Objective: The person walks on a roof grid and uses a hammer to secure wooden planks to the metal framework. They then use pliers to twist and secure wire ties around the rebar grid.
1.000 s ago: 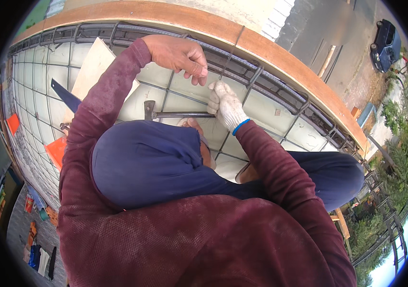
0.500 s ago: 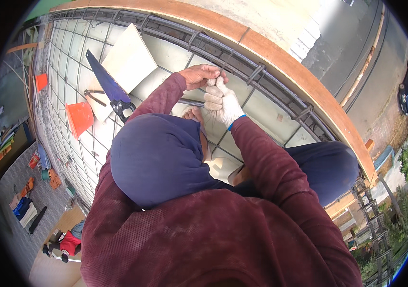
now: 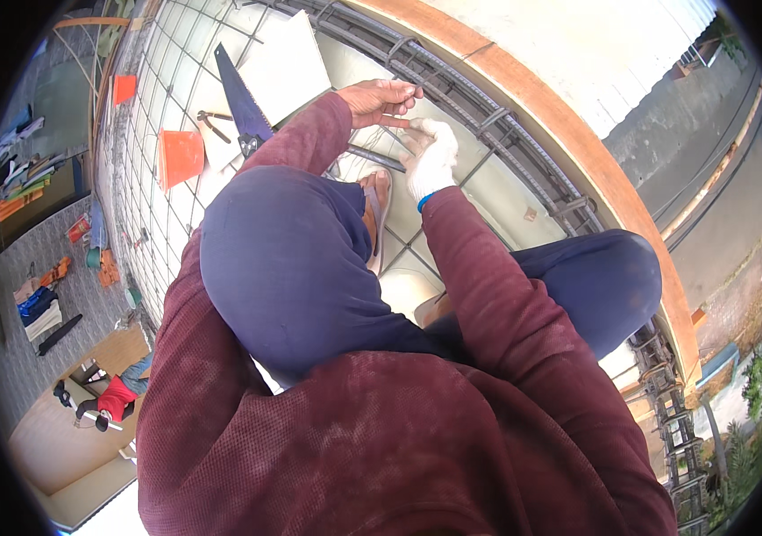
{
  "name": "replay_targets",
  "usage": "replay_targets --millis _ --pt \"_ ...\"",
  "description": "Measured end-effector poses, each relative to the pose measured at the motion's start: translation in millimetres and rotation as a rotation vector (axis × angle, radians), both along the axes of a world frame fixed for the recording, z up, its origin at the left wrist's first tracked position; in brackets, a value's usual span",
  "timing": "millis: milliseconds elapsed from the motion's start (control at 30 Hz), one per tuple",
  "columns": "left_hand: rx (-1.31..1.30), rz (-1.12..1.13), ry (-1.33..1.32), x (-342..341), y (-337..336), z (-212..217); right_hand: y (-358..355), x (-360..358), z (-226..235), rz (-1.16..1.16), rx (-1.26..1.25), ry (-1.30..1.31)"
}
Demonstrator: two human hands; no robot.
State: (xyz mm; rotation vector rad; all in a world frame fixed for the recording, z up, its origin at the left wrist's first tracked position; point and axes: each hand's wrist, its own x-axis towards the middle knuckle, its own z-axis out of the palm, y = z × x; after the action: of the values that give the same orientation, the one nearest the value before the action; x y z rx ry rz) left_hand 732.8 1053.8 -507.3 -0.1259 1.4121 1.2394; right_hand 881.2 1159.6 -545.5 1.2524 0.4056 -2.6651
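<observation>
My bare left hand is over the bar mesh beside the edge beam cage, thumb and forefinger pinched together. What lies in the pinch, if anything, is too small to make out. Just below and to its right is my right hand, in a white knit glove with a blue cuff. Its fingers curl toward the left hand, slightly blurred, and their contents cannot be made out. Several thin wire-like strands show faintly near the fingers. Beneath both hands run dark steel bars over pale panels. My sandalled foot stands close by.
A handsaw with a blue blade lies by a pale board, near a hammer. Orange buckets stand farther left. A wooden form board edges the deck, with a street beyond and below on the right.
My hands have come apart from their touching grip; the right has dropped slightly and its fingers have loosened. The view has shifted, moving the saw and buckets rightward and up in the picture.
</observation>
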Motion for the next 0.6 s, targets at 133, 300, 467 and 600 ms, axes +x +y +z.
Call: replay_targets --millis 133,300,467,600 --pt "-0.013 -0.077 -0.018 -11.2 -6.4 3.5 28.7 -12.5 -16.5 -0.007 0.181 -0.119" --pt "0.155 -0.053 -0.091 12.8 -16.3 -46.2 32.4 -21.2 -21.2 0.29 0.815 0.102" --pt "0.091 -0.027 0.006 41.2 10.6 -56.0 44.0 -8.2 -35.0 0.319 0.978 0.223" --pt "0.013 -0.275 0.2 20.7 -6.4 -46.3 30.7 -8.1 -30.9 0.159 0.749 0.231"
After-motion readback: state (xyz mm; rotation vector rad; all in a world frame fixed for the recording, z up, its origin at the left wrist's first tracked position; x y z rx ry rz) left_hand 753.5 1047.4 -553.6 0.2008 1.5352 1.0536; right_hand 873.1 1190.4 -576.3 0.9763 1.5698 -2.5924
